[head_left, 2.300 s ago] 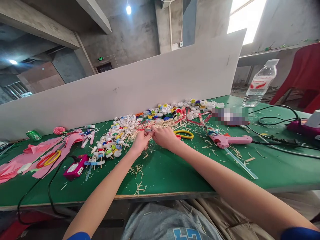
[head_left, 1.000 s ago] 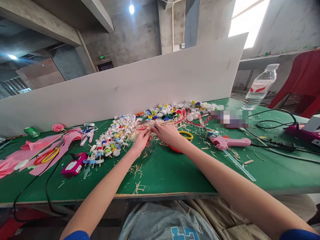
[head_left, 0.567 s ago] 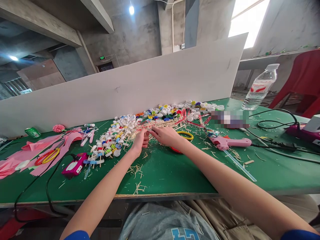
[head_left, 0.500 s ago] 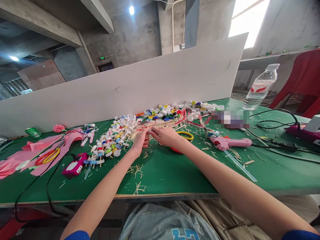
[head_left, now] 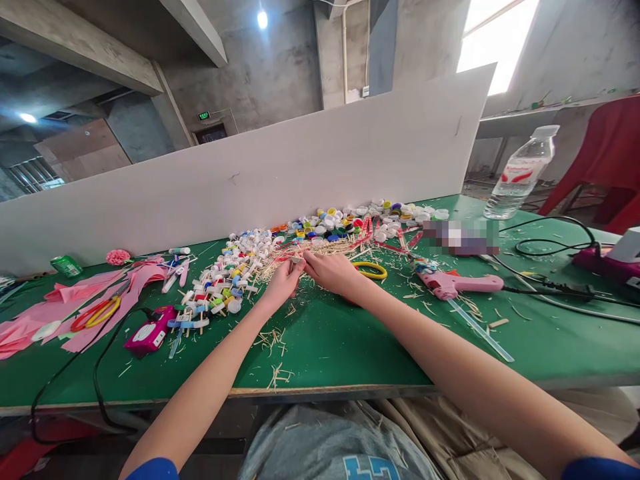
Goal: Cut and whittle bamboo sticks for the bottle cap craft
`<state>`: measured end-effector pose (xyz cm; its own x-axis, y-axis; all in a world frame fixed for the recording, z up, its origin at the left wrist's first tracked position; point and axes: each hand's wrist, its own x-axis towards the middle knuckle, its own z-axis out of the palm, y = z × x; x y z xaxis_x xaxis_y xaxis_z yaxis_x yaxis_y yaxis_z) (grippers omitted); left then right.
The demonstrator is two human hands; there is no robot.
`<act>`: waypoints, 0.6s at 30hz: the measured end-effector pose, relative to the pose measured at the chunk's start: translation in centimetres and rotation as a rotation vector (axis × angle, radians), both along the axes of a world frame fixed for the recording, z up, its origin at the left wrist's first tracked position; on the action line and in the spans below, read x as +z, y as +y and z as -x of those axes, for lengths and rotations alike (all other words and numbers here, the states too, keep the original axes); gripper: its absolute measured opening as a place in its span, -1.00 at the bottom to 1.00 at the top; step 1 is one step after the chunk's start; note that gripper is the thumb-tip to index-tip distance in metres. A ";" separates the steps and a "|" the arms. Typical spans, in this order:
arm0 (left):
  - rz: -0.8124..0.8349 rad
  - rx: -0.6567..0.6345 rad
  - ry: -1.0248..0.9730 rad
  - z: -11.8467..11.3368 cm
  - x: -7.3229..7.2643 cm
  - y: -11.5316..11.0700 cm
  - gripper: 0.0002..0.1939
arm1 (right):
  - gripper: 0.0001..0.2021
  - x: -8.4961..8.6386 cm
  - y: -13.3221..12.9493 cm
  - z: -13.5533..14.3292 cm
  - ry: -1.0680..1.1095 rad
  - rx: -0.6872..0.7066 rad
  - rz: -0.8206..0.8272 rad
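Compared with half a second ago, the left hand [head_left: 283, 283] has rolled over, so the curled fingers that hung below it are now mostly hidden behind its back. The right hand [head_left: 330, 272] arches a little more, and less of the red loop [head_left: 351, 302] beneath its wrist shows. The yellow loop [head_left: 385, 271] beside that wrist lies where it did, as do the heaps around.

The fingertips of both hands meet, bunched narrowly, just in front of the heap of wooden slivers [head_left: 325, 248]; how firmly they close, and on what, cannot be told, since anything there is too small and covered.

The slivers are pale, dry and thin, tangled like straw, with loose curls scattered on the smooth green worktop [head_left: 330, 353]. To their left lie glossy plastic caps with sticks [head_left: 225, 283], the short wooden pieces jutting out at odd angles. Behind the slivers, round plastic caps [head_left: 345, 221], mostly white, run along the foot of the flat, matte white panel [head_left: 250, 180]. On the right rest a smooth pink glue gun [head_left: 453, 285] and a straight, translucent glue stick [head_left: 483, 331]; on the far left, soft, creased pink strips [head_left: 85, 293] overlap.
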<state>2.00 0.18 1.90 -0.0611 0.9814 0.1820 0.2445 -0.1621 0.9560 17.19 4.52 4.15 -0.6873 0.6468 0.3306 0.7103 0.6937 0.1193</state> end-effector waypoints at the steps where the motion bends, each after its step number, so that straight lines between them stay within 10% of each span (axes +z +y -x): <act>1: 0.022 -0.013 -0.033 -0.1 0.0 0.0 -0.44 | -0.54 0.0 -0.1 0.0 -0.006 -0.008 -0.007; 18: 0.072 0.018 0.020 0.7 -0.4 0.5 -0.47 | -0.60 -0.4 -1.3 1.6 -0.005 -0.131 -0.044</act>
